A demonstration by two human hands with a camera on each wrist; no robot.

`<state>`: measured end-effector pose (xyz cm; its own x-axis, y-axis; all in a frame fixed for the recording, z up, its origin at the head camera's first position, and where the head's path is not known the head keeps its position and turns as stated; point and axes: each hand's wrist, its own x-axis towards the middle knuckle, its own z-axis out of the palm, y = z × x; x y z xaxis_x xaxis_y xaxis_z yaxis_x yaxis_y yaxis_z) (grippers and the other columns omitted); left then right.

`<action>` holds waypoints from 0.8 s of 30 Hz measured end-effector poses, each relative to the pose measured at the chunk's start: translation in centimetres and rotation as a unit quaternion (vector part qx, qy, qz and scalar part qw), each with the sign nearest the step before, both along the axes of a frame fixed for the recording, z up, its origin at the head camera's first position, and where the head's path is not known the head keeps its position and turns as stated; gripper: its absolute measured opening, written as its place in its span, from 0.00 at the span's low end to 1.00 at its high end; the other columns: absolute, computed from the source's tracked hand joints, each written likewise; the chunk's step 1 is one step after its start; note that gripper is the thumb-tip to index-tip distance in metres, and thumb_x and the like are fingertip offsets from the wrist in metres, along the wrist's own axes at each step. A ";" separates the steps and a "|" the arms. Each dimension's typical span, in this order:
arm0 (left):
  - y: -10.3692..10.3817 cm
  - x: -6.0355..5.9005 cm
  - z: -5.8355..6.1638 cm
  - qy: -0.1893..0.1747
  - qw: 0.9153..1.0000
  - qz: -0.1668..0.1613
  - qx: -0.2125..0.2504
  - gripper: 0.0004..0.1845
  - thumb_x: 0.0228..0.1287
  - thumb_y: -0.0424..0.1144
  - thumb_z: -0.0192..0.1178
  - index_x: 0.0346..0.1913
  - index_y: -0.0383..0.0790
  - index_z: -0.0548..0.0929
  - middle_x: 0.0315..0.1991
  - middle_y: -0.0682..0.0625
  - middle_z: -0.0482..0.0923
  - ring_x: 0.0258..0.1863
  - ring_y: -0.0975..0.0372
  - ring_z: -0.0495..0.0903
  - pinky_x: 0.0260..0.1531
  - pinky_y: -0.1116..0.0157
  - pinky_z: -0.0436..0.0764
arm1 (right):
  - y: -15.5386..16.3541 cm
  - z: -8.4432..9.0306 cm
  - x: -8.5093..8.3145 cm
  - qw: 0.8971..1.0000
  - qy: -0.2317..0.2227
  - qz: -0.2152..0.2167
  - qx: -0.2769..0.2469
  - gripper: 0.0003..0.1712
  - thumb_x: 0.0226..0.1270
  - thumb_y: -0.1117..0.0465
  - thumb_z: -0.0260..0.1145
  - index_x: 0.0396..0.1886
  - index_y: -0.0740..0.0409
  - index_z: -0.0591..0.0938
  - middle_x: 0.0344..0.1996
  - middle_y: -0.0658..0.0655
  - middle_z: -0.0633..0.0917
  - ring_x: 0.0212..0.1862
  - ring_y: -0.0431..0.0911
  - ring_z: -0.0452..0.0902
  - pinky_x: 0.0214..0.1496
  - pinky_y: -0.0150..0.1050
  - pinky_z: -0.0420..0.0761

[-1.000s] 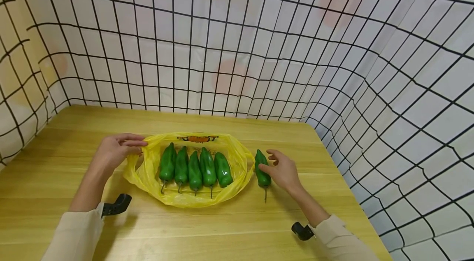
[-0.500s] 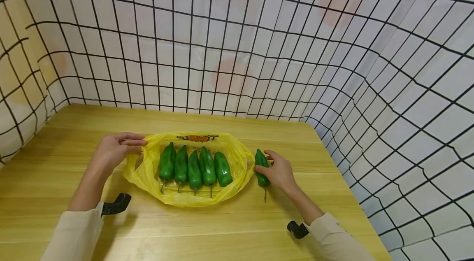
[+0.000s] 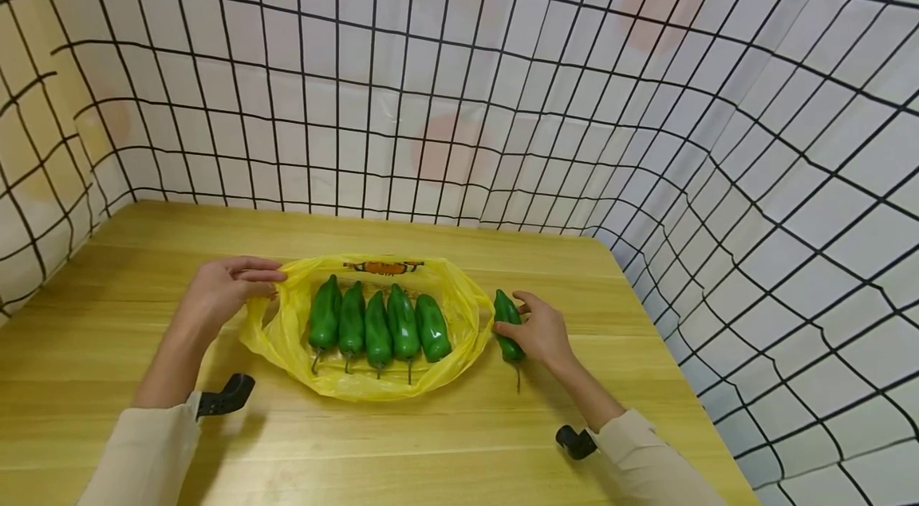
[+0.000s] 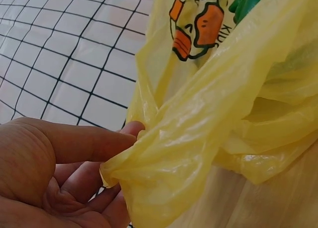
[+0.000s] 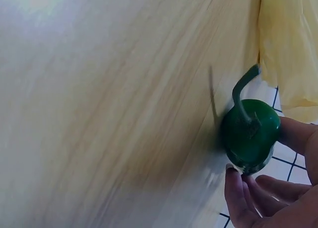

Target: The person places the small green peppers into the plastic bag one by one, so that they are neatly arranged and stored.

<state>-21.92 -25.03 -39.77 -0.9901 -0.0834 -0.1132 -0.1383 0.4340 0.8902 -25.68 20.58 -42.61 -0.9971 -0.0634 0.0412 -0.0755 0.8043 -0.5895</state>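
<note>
Right hand (image 3: 543,333) curls round the lone glossy green pepper (image 3: 506,324); the right wrist view shows thumb on one side and fingertips (image 5: 233,186) on the other, pinching the fat stem end. The pepper lies on the pale wooden table (image 3: 459,442), just right of the crinkled yellow plastic bag (image 3: 459,306), apart from it.

Left hand (image 3: 222,290) pinches the bag's left rim between thumb and fingers (image 4: 89,143); the film is bunched there.

Handling, judged: the pepper looks light, smooth-skinned and rigid, possibly a moulded replica. The shiny surface may slip, so hold it across the widest part near the stem, as the hand does now. The thin curved stem (image 5: 241,96) looks a poor handle. The bag is limp, thin film; it sags unless its rim is held.

Orientation: the pepper's long axis runs from the table's near edge to its far edge, stem toward the person, tapered tip toward the grid-patterned backdrop (image 3: 459,75).

Inside the bag, five similar green peppers (image 3: 378,329) lie side by side, parallel to the lone pepper, stems also toward the near edge.
</note>
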 end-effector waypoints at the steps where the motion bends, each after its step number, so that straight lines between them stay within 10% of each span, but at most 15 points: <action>1: 0.0 0.0 0.0 0.000 1.000 0.000 0.000 0.22 0.75 0.42 0.59 0.66 0.39 0.79 0.63 0.42 0.81 0.64 0.47 0.75 0.58 0.51 0.70 | 0.0 0.0 0.0 1.000 -0.001 0.000 0.000 0.40 0.62 0.54 0.76 0.71 0.63 0.74 0.54 0.67 0.85 0.52 0.59 0.83 0.40 0.44 0.86; 24: 0.0 0.1 -0.1 0.004 1.000 0.000 0.010 0.22 0.74 0.41 0.60 0.66 0.38 0.79 0.61 0.42 0.82 0.65 0.46 0.74 0.61 0.47 0.69 | 0.4 -0.1 -0.6 1.000 -0.010 0.005 0.010 0.31 0.62 0.56 0.75 0.62 0.63 0.80 0.50 0.66 0.86 0.45 0.55 0.86 0.36 0.41 0.86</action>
<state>-21.86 -25.07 -39.84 -0.9908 -0.0820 -0.1073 -0.1318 0.4160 0.8998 -26.33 21.02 -42.72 -0.9971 -0.0732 0.0200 -0.0714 0.8151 -0.5749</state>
